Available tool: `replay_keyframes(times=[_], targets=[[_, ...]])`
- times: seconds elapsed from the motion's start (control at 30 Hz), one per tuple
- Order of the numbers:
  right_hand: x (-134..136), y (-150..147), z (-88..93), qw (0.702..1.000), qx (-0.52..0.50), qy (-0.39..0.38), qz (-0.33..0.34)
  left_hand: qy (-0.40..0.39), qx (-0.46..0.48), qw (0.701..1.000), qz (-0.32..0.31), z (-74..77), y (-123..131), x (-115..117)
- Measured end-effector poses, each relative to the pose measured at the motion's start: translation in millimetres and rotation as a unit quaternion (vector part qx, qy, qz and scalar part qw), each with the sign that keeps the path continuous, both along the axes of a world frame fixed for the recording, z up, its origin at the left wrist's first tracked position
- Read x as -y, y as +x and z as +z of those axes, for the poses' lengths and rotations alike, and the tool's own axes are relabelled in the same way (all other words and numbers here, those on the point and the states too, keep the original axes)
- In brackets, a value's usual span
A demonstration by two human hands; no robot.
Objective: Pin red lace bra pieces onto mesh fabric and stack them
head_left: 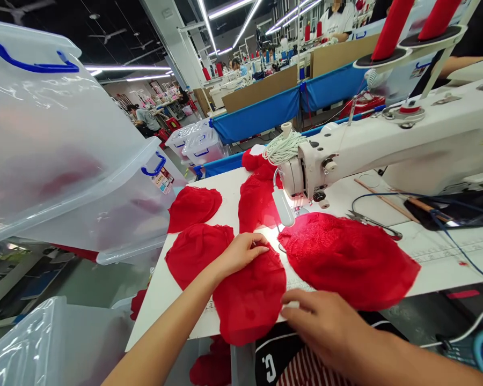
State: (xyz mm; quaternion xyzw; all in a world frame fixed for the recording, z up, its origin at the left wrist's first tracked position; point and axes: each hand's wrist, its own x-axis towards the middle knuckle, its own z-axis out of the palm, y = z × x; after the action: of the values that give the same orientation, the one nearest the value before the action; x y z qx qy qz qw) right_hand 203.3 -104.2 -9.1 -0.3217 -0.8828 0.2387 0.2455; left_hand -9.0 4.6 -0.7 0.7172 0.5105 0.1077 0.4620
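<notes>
My left hand (pixel 245 253) is at the upper edge of a red fabric piece (pixel 251 300), thumb and forefinger pinched on it. That piece hangs a little over the table's front edge. My right hand (pixel 326 324) is beside its lower right side, fingers slightly curled and apart, with nothing visible in them. To the right, a larger red lace piece (pixel 346 257) spreads below the sewing machine (pixel 301 171). Another red piece (pixel 199 249) lies left of my left wrist, and a smaller red piece (pixel 195 206) is behind it. More red fabric (pixel 257 201) sits left of the needle area.
Clear plastic bins (pixel 76 203) are stacked along the table's left side. Scissors (pixel 374 224) and a dark phone-like slab (pixel 454 214) rest right of the machine. Red thread cones (pixel 392 29) stand above it. Blue cloth troughs (pixel 261 112) run behind. Other people work farther back.
</notes>
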Motion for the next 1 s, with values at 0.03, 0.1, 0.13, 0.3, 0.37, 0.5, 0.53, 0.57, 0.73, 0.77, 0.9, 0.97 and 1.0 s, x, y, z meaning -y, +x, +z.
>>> replay_keyframes(times=[0.03, 0.1, 0.13, 0.3, 0.37, 0.5, 0.53, 0.57, 0.73, 0.77, 0.9, 0.97, 1.0], targets=[[-8, 9, 3.1, 0.999, -0.019, -0.019, -0.037, -0.004, 0.003, 1.0, 0.0, 1.6, 0, 1], [-25, 26, 5.2, 0.989, -0.044, -0.008, -0.14, -0.01, 0.011, 1.0, 0.001, 4.3, 0, 4], [-33, 33, 4.3, 0.981, -0.031, 0.011, -0.192, -0.012, 0.014, 1.0, 0.0, 5.2, 0, 4], [-52, 47, -7.6, 0.952, 0.11, 0.035, -0.285, -0.029, 0.028, 0.999, -0.016, 8.5, 1, 5], [-52, 46, -8.9, 0.957, 0.083, 0.006, -0.279, -0.036, 0.033, 0.999, -0.023, 10.6, 1, 4], [-55, 40, -2.7, 0.96, -0.043, -0.049, -0.272, -0.044, 0.038, 0.998, -0.03, 14.3, 2, 3], [-56, 38, -0.8, 0.961, -0.068, -0.059, -0.263, -0.045, 0.038, 0.998, -0.032, 14.8, 2, 2], [-58, 35, 0.5, 0.962, -0.085, -0.066, -0.253, -0.045, 0.037, 0.998, -0.034, 15.0, 3, 1], [-63, 21, -2.2, 0.962, 0.013, -0.08, -0.26, -0.039, 0.035, 0.998, -0.043, 15.0, 7, -3], [-64, 19, -3.8, 0.961, 0.044, -0.079, -0.263, -0.038, 0.035, 0.998, -0.044, 14.9, 8, -3], [-64, 19, -8.5, 0.959, 0.064, -0.088, -0.261, -0.034, 0.032, 0.998, -0.047, 13.8, 7, -3], [-64, 20, -9.2, 0.96, 0.044, -0.096, -0.259, -0.031, 0.026, 0.998, -0.047, 12.4, 6, -3], [-64, 21, -9.3, 0.96, 0.04, -0.099, -0.259, -0.028, 0.022, 0.998, -0.046, 11.6, 5, -3]])
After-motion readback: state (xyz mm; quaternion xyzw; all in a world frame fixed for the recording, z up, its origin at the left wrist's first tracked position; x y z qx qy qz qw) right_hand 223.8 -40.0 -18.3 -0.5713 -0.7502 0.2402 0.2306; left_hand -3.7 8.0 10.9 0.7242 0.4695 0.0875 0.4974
